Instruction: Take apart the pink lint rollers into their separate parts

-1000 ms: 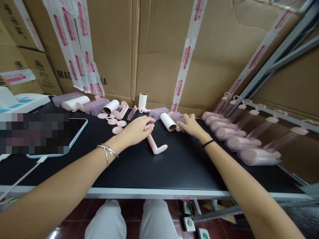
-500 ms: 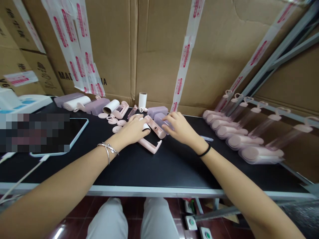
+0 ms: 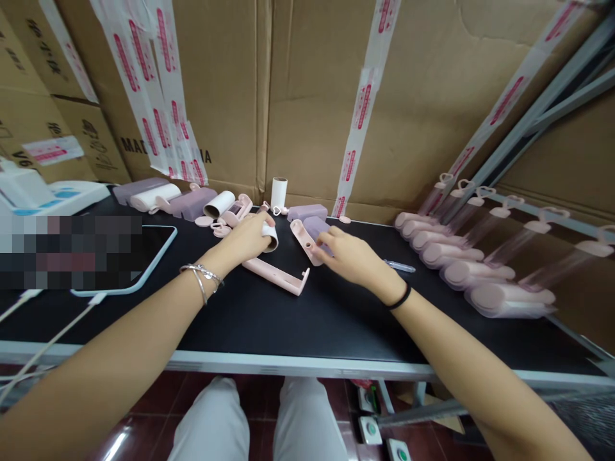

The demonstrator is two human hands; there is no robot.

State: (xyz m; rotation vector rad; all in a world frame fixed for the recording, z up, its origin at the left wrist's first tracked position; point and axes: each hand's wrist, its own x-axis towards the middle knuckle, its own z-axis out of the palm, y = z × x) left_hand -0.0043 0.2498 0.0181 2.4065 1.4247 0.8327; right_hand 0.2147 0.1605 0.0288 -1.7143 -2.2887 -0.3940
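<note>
Gripping a white tube [image 3: 270,232], left hand [image 3: 246,241] covers part; whether right hand [image 3: 346,255] grips is unclear.

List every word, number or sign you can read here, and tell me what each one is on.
"MAD" and, past the tape, a final "A": large cardboard panel; the letters between are mostly covered.
"V6", as best I can tell: left cardboard box.
Not readable: other black characters on the left, blurred; red print on the tape, too small; the flat device's pixelated area.

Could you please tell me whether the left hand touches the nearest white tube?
Touching: the head view shows the left hand curled over the white tube, gripping it.
</note>
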